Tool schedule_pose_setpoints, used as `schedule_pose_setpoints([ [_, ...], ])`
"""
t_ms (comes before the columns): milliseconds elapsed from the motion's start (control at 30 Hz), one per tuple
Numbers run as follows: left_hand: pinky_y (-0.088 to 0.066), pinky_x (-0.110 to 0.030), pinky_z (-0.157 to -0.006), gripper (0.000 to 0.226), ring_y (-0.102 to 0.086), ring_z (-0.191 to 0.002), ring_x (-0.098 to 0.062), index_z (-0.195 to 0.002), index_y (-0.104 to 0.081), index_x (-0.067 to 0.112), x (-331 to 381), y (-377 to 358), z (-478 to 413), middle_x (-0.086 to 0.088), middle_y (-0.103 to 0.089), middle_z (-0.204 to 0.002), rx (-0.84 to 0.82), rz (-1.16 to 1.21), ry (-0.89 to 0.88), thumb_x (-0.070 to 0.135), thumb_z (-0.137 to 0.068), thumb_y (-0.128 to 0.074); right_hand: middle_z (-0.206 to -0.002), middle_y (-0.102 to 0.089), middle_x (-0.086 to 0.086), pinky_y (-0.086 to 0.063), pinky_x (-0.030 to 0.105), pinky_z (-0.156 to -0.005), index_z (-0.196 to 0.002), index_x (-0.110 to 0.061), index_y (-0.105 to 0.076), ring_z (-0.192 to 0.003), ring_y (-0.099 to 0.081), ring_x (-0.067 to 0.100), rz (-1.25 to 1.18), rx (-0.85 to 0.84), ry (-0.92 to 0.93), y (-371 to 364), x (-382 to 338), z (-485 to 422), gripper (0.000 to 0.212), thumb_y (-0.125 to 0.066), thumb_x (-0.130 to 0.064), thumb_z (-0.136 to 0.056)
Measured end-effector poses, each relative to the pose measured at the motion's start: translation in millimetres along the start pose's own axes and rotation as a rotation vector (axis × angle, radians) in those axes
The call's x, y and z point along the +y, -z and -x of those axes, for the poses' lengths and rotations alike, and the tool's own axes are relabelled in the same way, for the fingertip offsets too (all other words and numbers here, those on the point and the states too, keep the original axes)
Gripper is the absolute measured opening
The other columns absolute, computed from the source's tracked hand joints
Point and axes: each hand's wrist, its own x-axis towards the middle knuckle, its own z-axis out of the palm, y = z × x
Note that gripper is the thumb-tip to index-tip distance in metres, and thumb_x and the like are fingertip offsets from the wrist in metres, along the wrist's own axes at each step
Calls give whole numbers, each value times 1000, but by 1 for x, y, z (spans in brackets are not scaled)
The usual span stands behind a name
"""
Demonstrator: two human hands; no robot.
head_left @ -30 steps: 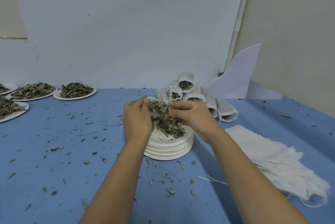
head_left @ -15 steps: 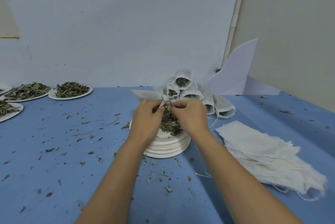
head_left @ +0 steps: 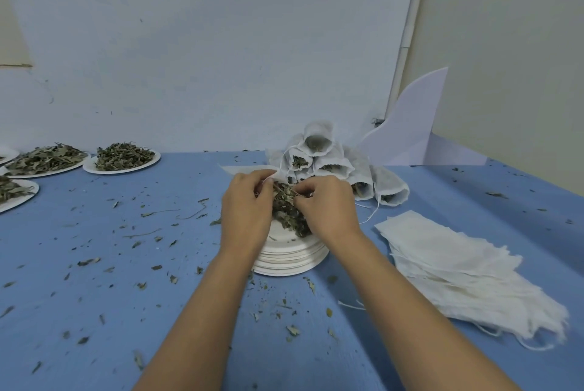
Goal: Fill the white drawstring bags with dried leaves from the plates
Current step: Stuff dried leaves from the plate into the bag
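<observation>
While both hands crowd in over the plates: the left hand [head_left: 245, 210] and right hand [head_left: 328, 210] meet knuckle to knuckle above the stack of paper plates [head_left: 290, 259], mid-way across the blue table [head_left: 94, 264].
Left hand: fingers curled, pinching the rim of a drawstring bag [head_left: 241, 169], and its white flap pokes out on the far side.
Right hand: fingertips bunched, pinching a tuft of the dried leaves [head_left: 289, 216] right by the bag's mouth.
Dried leaves: a dark heap on the top plate, under and between the hands.
Doing it well: my call is to hold the mouth wide and low over the plate, so spills drop back onto the heap. Feed small pinches, because the stems look springy and crumbs [head_left: 139, 284] already litter the table.
Filled bags [head_left: 335, 163]: piled just beyond the hands, mouths towards us, with leaves showing inside.
Empty bags [head_left: 458, 267]: a flat heap to the right.
Other plates [head_left: 121, 158]: far left and heaped with leaves, the outermost cut off by the frame edge.
Hidden: the left hand covers the bag's body and mouth, so how full it is cannot be told. A thin pale strand runs between the hands and could be stem or drawstring. It's also unclear whether the right hand grips the bag's edge too.
</observation>
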Motion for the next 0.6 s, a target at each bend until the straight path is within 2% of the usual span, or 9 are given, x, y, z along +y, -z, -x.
schedule_pose_setpoints([
  [167,-33,2,-68,28,-48,-76,-2,-116,-68,25,0,-4,2,4,-52,-94,-62,-117,-125,18,-93,-54,-93,-74,3,-52,32,-76,-98,-18,-76,-90,-65,19,14,13,-47,1,1,0,25,-60,-9,-81],
  [300,-32,-7,-63,33,-44,-72,-4,-124,-63,21,-6,-5,6,5,-45,-93,-82,-238,-149,14,-92,-58,-89,-73,-1,-45,23,-68,-91,-18,-76,-87,-64,15,-101,47,-116,5,0,-2,17,-66,-14,-78],
  [400,-30,3,-67,29,-48,-75,-2,-121,-65,17,-3,-6,8,2,-50,-94,-46,-164,-126,14,-94,-56,-87,-72,-2,-38,18,-63,-89,-19,-76,-81,-62,12,-134,54,-128,5,-2,-2,14,-69,-17,-77],
  [467,-31,3,-69,26,-49,-77,-3,-117,-68,18,3,-7,8,0,-54,-94,-21,-116,-121,17,-95,-55,-83,-71,-2,-39,19,-61,-86,-19,-75,-77,-60,11,-114,47,-120,3,-3,-1,11,-68,-18,-78],
  [600,-34,-15,-66,28,-48,-80,-6,-119,-67,20,4,-9,9,0,-58,-101,-11,-202,-124,22,-96,-52,-82,-69,1,-46,28,-66,-83,-17,-71,-80,-61,19,-32,55,-119,2,-1,1,8,-64,-16,-78],
])
